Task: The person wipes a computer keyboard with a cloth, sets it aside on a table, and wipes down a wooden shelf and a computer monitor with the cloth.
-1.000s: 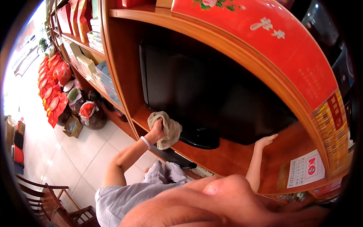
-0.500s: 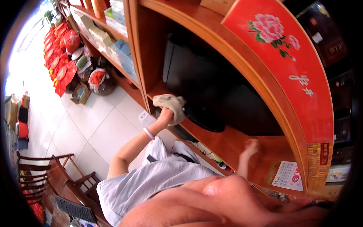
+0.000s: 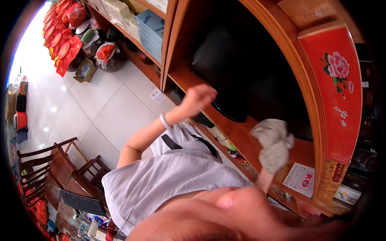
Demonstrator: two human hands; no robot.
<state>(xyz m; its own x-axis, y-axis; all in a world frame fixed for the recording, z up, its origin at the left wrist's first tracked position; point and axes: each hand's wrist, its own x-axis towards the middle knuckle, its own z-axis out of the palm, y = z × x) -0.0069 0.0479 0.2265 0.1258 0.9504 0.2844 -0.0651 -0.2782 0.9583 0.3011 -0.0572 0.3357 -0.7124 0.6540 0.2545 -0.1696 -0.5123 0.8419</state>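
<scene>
Here's the left hand (image 3: 199, 97) raised near the frame's centre, elbow bent, motion blur smearing the fingers: released or clenched, I can't tell. Right of centre, the crumpled grey cloth (image 3: 274, 140) drapes the right hand (image 3: 267, 174), hiding its fingers, so their grip can't be read; most of that forearm is out of sight. Upper right, the dark screen (image 3: 273, 80) melts into shadow, its edges hard to make out.
</scene>
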